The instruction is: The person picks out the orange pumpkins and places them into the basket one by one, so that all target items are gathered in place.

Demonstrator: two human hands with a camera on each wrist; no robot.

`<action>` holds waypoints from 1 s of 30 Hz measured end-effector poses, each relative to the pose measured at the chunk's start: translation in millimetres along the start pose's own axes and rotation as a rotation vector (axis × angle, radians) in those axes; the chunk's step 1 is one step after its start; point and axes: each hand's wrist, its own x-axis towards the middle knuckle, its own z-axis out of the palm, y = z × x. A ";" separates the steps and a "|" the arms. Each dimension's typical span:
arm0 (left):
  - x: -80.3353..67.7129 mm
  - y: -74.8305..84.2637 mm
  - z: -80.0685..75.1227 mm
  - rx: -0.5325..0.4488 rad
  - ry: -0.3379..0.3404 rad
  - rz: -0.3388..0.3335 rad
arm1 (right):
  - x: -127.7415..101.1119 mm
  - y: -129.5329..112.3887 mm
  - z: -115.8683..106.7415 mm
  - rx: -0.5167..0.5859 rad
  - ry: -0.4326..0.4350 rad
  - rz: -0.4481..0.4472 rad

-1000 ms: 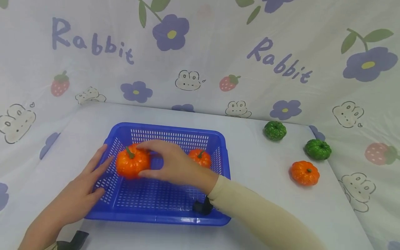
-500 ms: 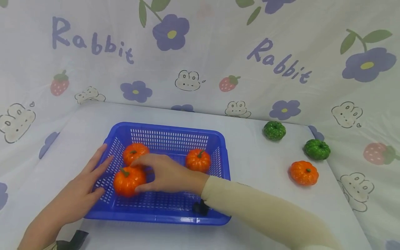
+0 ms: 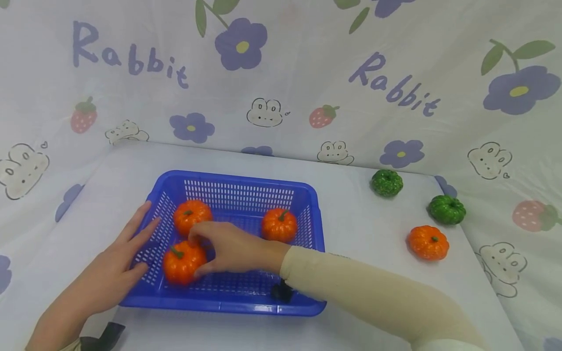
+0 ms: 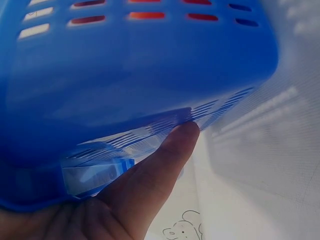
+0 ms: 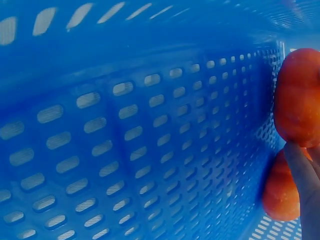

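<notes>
A blue plastic basket (image 3: 237,306) with slotted walls stands on the white table. My right hand (image 3: 237,248) reaches into it from the right and holds an orange toy pumpkin (image 3: 181,265) at the near left, thumb on one side and fingertips on the other. Another orange pumpkin (image 3: 191,214) sits just behind it. At the back right of the basket lies a third pumpkin (image 3: 279,225). On the left rim rests my left hand (image 3: 110,270), its fingers spread and fairly straight. The left wrist view shows one digit (image 4: 170,150) against the basket's outer side.
Right of the basket, two green pumpkins (image 3: 386,183) (image 3: 446,210) and a flatter orange pumpkin (image 3: 428,243) lie on the table (image 3: 360,229). Behind the table hangs a printed cloth (image 3: 290,58). A black strap piece (image 3: 282,291) shows below my right wrist.
My right hand has brought its pumpkin from over the back left pumpkin toward the near side and down into the basket, uncovering both other pumpkins. My left hand has stayed on the rim.
</notes>
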 end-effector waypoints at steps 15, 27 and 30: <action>-0.6 1.5 -0.5 0.010 0.013 0.009 | 2.4 3.3 1.4 -0.015 -0.053 -0.044; -0.4 -1.7 0.4 0.001 0.010 0.017 | -4.0 -8.8 -16.8 0.027 0.090 -0.017; 0.1 -1.0 2.1 0.006 0.009 0.014 | -8.2 -12.7 -23.2 0.011 0.112 -0.021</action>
